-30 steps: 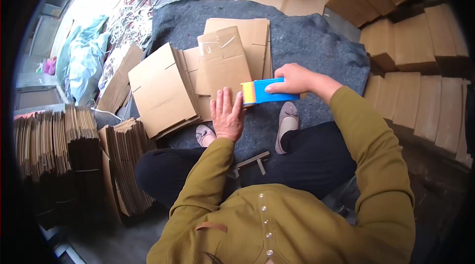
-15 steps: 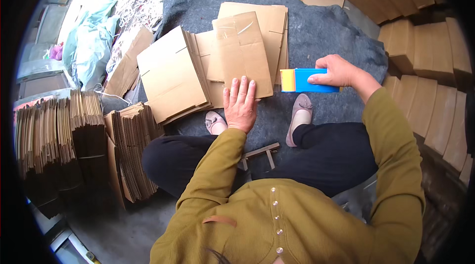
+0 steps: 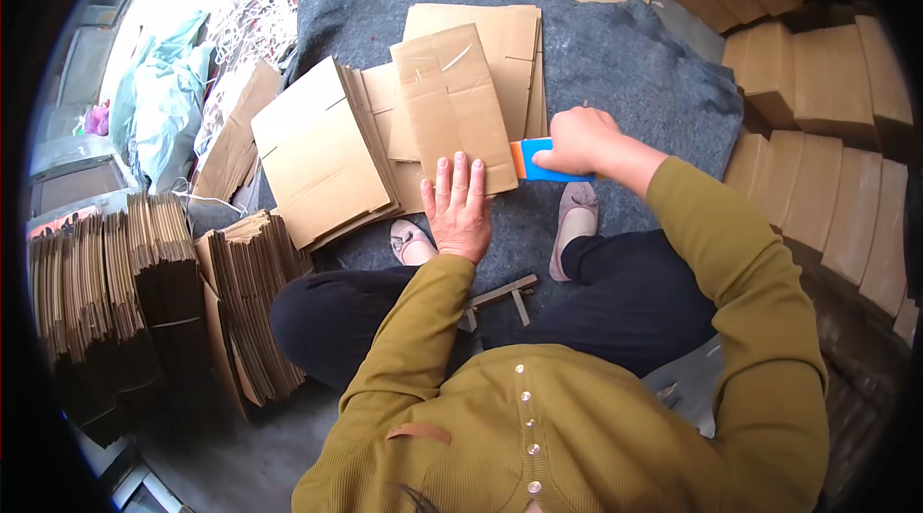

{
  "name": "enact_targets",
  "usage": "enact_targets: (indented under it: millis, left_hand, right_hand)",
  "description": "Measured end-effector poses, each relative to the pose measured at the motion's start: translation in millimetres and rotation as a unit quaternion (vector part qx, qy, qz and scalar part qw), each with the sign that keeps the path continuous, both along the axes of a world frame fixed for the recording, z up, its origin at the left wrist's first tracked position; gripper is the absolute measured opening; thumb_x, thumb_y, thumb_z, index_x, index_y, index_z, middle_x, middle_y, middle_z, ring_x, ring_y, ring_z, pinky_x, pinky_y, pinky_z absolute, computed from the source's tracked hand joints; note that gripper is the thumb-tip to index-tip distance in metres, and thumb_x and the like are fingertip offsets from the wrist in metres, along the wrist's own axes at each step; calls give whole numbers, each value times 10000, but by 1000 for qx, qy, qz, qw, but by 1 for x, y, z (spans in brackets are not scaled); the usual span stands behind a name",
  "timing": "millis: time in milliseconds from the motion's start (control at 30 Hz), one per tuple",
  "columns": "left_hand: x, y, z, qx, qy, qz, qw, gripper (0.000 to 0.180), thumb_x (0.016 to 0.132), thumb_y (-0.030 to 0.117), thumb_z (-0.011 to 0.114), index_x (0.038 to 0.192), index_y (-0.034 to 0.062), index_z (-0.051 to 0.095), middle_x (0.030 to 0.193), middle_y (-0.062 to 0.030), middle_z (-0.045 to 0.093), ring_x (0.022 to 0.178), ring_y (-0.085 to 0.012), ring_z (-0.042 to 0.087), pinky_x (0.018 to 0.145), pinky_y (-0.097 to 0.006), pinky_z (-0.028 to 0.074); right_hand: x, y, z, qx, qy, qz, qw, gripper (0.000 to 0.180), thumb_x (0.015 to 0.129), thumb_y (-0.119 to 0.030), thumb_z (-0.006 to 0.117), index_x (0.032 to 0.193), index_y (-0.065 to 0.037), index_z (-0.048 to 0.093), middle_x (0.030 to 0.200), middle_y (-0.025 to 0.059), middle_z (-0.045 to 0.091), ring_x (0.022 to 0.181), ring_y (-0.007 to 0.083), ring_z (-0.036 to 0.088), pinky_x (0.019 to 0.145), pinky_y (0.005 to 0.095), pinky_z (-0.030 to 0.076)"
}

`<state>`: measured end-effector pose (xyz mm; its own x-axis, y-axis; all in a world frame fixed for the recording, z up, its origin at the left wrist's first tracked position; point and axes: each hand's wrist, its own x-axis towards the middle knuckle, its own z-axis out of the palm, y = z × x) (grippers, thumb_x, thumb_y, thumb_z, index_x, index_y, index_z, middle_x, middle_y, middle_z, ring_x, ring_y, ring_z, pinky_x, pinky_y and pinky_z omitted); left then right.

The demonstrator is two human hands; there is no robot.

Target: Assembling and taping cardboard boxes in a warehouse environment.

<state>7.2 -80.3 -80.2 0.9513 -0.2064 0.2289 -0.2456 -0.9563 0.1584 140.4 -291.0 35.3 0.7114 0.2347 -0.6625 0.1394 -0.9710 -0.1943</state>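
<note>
The flat carton (image 3: 457, 95) lies directly ahead of the left hand (image 3: 458, 210), its long axis running away from the person and tilting a little leftward at the far end. The left hand is the nearer one: palm down, fingers extended and slightly spread, it rests on the carton's near end without gripping anything. The right hand (image 3: 577, 140) is closed around a blue tool (image 3: 555, 167) with an orange front, thumb along the near side. The tool's long axis runs left to right, roughly across the carton's, and its orange front points left at the carton's right edge, close to the near right corner; whether the two touch is hard to tell. Under the carton are other folded cartons (image 3: 481, 19), with a cardboard stack (image 3: 322, 152) to the left, all on a grey cloth (image 3: 635, 71).
</note>
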Motion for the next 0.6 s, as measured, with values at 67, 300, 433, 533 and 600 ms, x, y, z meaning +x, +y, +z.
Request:
enact_targets:
  millis: [67, 300, 433, 533, 600]
  left_hand:
    - [-2, 6, 4, 10, 13, 22, 1000, 611, 868, 258, 657, 1443, 177, 468, 1537, -77, 399, 1456, -295, 297, 1181, -515, 149]
    - [4, -1, 4, -8, 10, 5, 1000, 582, 879, 276, 647, 1430, 181, 487, 1532, -72, 405, 1456, -287, 301, 1185, -506, 146]
    - [6, 0, 10, -34, 8, 17, 999, 564, 884, 276, 643, 1422, 199, 496, 1525, -74, 412, 1447, -278, 316, 1179, -515, 164]
    - [4, 0, 6, -19, -3, 15, 1000, 566, 887, 284, 640, 1427, 207, 490, 1530, -72, 407, 1451, -273, 311, 1182, -505, 165]
    - [3, 2, 7, -30, 13, 20, 999, 564, 892, 272, 632, 1431, 205, 479, 1532, -74, 404, 1450, -268, 315, 1181, -502, 178]
  right_hand:
    - [-3, 21, 8, 0, -16, -11, 1000, 388, 768, -348, 639, 946, -21, 747, 1020, 187, 718, 983, 331, 691, 883, 393, 530]
    - [-62, 36, -89, -23, -103, -5, 994, 676, 840, -221, 627, 1440, -17, 392, 971, 172, 721, 887, 288, 716, 795, 415, 532]
    - [-65, 41, -75, -2, -175, 89, 981, 769, 836, -134, 585, 1521, -18, 256, 861, 108, 715, 790, 232, 719, 658, 363, 557]
    - [-67, 38, -117, -51, -113, 156, 980, 642, 875, -197, 591, 1467, -56, 389, 954, 121, 729, 869, 258, 723, 748, 395, 559]
    - [-65, 41, -97, -83, -32, 152, 984, 475, 888, -296, 625, 1307, -75, 592, 1040, 128, 727, 973, 278, 709, 819, 404, 551]
